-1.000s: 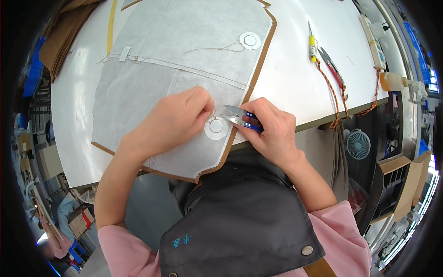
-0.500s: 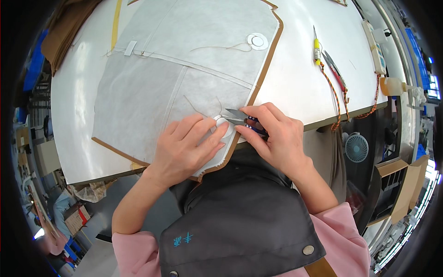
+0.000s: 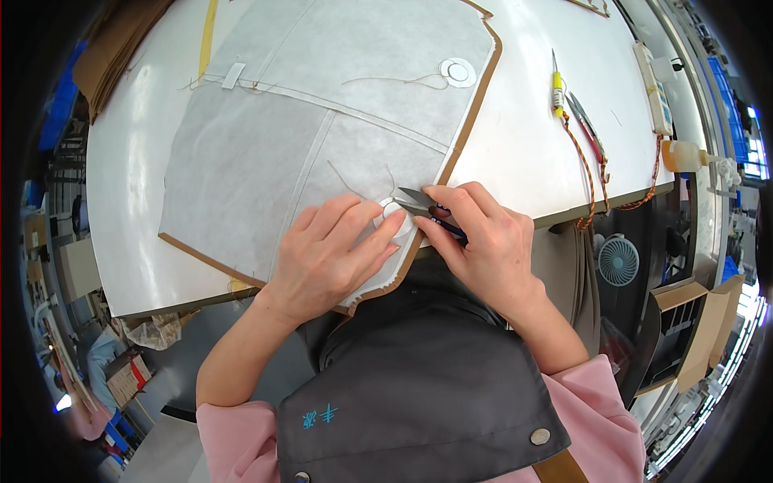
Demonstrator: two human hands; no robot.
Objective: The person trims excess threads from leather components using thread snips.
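Down from its raised pinch of a second ago, the left hand (image 3: 326, 258) lies with fingers loosely outstretched. On the white table (image 3: 129, 241) rests a white-backed, brown-edged panel (image 3: 233, 169). The right hand's (image 3: 491, 241) fingers grip thread snips (image 3: 419, 212), blades parted beside a white disc (image 3: 407, 229) under a left fingertip; loose thread ends (image 3: 339, 177) lie just beyond.

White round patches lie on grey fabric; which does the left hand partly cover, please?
The lower white round patch, under the left hand near the dark-handled metal snips; the upper patch lies away from both.
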